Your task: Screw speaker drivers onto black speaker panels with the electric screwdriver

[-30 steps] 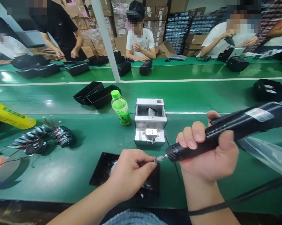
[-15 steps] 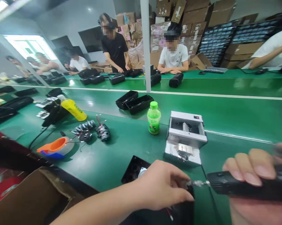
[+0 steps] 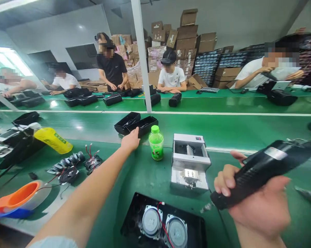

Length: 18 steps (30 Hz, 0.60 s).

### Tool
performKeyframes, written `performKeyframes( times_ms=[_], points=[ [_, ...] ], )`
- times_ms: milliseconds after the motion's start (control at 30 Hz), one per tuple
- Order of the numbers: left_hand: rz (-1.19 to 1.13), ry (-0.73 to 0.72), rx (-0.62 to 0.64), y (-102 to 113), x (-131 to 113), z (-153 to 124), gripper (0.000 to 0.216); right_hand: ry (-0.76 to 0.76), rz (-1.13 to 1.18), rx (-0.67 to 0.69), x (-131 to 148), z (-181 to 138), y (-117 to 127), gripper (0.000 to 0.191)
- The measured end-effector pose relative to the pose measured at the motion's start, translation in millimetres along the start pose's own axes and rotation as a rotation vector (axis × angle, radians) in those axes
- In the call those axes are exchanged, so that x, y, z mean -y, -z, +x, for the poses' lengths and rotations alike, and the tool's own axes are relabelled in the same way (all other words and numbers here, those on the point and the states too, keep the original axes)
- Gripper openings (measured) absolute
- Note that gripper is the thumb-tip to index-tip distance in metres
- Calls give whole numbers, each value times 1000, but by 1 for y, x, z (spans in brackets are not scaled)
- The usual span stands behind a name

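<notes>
Open-topped black casing [image 3: 148,124] lies on the bench's [image 3: 142,172] farther strip; the left hand [image 3: 131,140] is at its near edge, its grip's closure impossible to tell. The right hand [image 3: 263,203] is wrapped around an electric screwdriver [image 3: 261,168]. Apparent step: reaching for the casing; next calls for a secure rim hold.

The left hand [image 3: 131,139] has left the driver bit [image 3: 207,207] — it now stretches out to an open black case [image 3: 148,124].
</notes>
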<state>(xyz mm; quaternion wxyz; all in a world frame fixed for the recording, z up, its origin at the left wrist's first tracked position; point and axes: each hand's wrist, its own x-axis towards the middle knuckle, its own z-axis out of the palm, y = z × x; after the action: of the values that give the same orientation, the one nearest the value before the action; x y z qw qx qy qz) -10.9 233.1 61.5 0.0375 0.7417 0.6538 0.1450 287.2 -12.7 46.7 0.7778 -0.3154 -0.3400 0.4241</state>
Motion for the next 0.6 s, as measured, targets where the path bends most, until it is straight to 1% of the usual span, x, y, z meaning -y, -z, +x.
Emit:
performKeyframes(
  times_ms=[100,167,200,267,333,367,467,533,600],
  points=[
    [89,44,30,-6,2,13,43,3,-12,-77,1,4,5,68],
    [138,74,10,-4,10,9,43,12,-28,-135,5,6,10,65],
    [160,90,-8,-2,16,2,43,18,-41,-165,7,7,12,65],
    [201,124,-52,3,29,-25,41,40,-79,-217,9,8,13,67],
    [231,165,-95,8,41,-64,37,75,-114,-239,9,8,11,69],
    [240,189,-119,10,46,-85,37,94,-123,-228,9,8,9,69],
    [223,242,-154,13,54,-143,48,153,-126,-139,9,6,0,72],
    [193,267,-145,9,57,-170,53,199,-143,-78,13,3,-11,73],
    [67,290,-165,-1,64,-186,51,248,-181,-74,18,-1,-28,70]
  ],
)
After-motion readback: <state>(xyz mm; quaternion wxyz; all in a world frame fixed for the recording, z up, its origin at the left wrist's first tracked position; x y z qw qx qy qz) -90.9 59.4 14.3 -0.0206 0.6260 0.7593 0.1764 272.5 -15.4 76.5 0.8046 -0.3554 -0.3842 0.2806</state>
